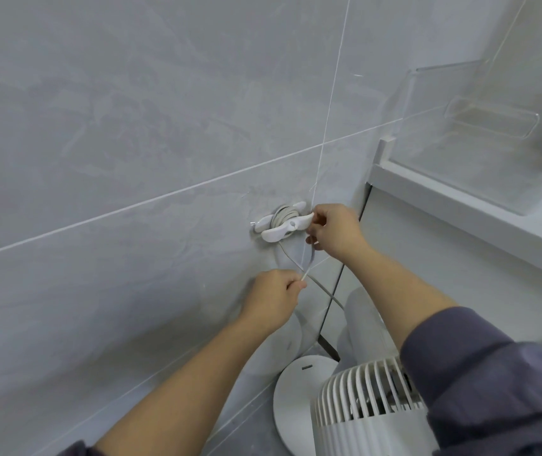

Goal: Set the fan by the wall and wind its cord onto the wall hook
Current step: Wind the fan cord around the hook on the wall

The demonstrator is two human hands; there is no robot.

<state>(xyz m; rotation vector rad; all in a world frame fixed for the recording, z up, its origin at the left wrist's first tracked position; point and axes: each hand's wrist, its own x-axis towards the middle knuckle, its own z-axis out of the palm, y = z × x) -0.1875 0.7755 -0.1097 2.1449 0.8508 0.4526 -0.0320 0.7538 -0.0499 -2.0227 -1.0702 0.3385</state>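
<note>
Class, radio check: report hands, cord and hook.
Left hand pinching cord. Right hand at wall hook, several turns wound. Fan below, nothing blocking.

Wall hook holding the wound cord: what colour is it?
White plastic wall hook, on grey marbled tile; head view.

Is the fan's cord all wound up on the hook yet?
Partly. Coils sit on the wall hook, but loose cord hangs below, pinched by the left hand.

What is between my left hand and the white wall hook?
In the head view, a short stretch of thin white cord runs from the left hand up toward the white plastic wall hook; behind it is bare grey tiled wall.
</note>
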